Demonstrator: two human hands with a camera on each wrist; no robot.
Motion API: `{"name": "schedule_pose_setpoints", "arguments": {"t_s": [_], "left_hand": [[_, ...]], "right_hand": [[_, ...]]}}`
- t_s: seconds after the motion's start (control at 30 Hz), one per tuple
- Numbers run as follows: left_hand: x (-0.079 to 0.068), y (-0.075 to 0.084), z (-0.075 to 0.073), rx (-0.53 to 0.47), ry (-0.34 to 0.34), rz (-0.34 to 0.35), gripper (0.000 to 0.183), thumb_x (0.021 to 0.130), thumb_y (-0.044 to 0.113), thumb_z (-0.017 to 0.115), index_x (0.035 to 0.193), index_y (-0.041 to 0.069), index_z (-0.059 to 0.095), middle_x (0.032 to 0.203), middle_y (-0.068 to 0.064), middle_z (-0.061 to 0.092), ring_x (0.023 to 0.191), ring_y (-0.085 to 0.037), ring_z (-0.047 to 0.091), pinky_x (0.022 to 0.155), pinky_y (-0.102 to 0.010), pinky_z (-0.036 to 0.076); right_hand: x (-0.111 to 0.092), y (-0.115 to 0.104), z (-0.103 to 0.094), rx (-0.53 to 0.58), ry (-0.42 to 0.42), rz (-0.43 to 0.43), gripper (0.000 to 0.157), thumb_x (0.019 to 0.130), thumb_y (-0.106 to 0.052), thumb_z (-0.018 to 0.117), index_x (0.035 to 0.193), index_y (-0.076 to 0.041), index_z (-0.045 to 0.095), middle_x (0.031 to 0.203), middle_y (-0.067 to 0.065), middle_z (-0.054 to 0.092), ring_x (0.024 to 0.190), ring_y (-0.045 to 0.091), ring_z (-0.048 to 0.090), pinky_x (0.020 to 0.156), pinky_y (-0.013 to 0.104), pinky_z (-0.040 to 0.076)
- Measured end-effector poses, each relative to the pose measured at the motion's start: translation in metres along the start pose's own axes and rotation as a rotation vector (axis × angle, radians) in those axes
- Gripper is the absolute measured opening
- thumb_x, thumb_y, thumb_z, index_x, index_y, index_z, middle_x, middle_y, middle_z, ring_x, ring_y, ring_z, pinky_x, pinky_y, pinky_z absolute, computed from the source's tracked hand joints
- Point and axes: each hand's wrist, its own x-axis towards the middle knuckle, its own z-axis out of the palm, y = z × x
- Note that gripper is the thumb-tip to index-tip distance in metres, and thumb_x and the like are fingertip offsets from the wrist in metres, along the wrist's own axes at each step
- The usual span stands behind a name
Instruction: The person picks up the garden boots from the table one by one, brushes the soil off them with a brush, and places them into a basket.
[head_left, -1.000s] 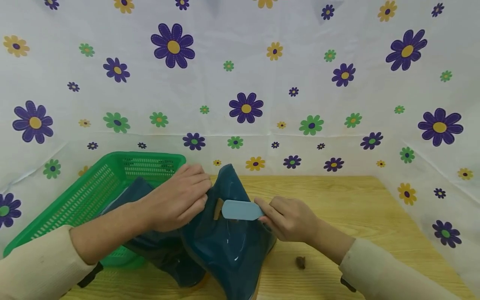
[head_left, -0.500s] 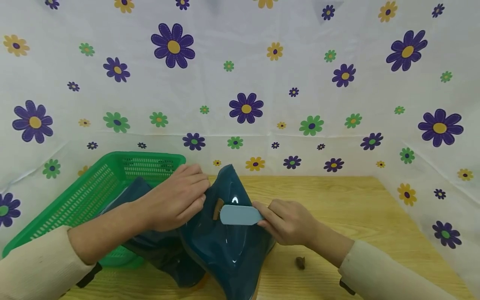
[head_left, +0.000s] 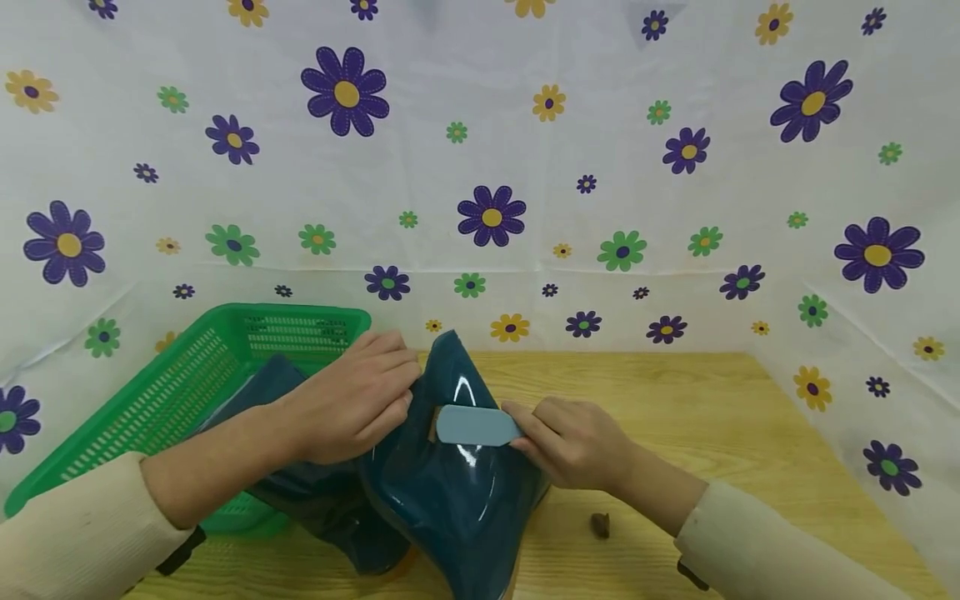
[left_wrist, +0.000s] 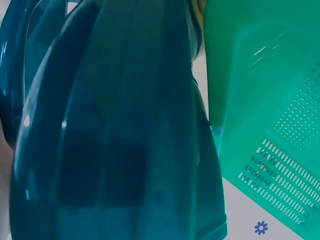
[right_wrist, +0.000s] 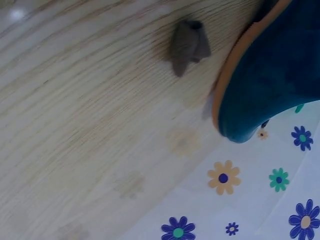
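My left hand [head_left: 360,400] grips the upper left edge of a glossy dark teal rubber boot [head_left: 450,517], its fingertips hidden behind the boot. The boot also fills much of the left wrist view. A light blue, paddle-shaped tool [head_left: 472,427] lies flat over the boot; its underside is hidden. My right hand [head_left: 573,442] pinches the tool's narrow end between thumb and fingers. At the tool's left tip shows a sliver of a brown patch [head_left: 432,425] on the boot. In the right wrist view, a boot toe with a tan sole [right_wrist: 230,75] is visible.
Under my left forearm lies a second teal boot [head_left: 322,500], beside a green perforated basket [head_left: 150,408]. A small dark brown crumpled lump [head_left: 600,525] sits on the wooden table [head_left: 675,400]. A white flowered sheet [head_left: 570,150] stands behind and at the sides.
My right hand has slid the light blue tool slightly left, covering more of the brown patch. The boot's top has shifted a little left. My left hand stays in place.
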Motion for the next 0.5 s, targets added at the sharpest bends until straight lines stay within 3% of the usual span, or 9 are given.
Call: {"name": "schedule_pose_setpoints", "arguments": {"t_s": [0.17,0.37,0.5], "left_hand": [[0.004,0.001,-0.002,0.01,0.019,0.024,0.016,0.096,0.015,0.047,0.092,0.013,0.062,0.091,-0.002,0.061,0.089,-0.018,0.042,0.083,-0.037,0.035],[0.006,0.001,-0.003,0.005,0.047,0.054,0.015,0.095,0.013,0.048,0.09,0.011,0.062,0.091,-0.003,0.061,0.089,-0.019,0.043,0.083,-0.037,0.033],[0.006,0.002,-0.003,-0.009,0.052,0.051,0.015,0.095,0.012,0.048,0.089,0.012,0.062,0.09,-0.002,0.061,0.088,-0.018,0.042,0.083,-0.037,0.033]], "right_hand": [[0.004,-0.001,0.002,0.004,-0.013,-0.004,0.04,0.107,-0.026,0.044,0.122,0.004,0.065,0.071,0.001,0.055,0.051,0.008,0.048,0.046,0.017,0.041],[-0.012,0.006,-0.004,-0.022,-0.051,0.007,0.045,0.109,-0.028,0.036,0.117,0.004,0.066,0.069,0.002,0.057,0.05,0.008,0.049,0.045,0.018,0.043],[-0.011,0.006,-0.006,-0.004,-0.024,-0.006,0.042,0.108,-0.027,0.04,0.118,0.005,0.066,0.07,0.001,0.056,0.05,0.007,0.049,0.046,0.016,0.042]]}}
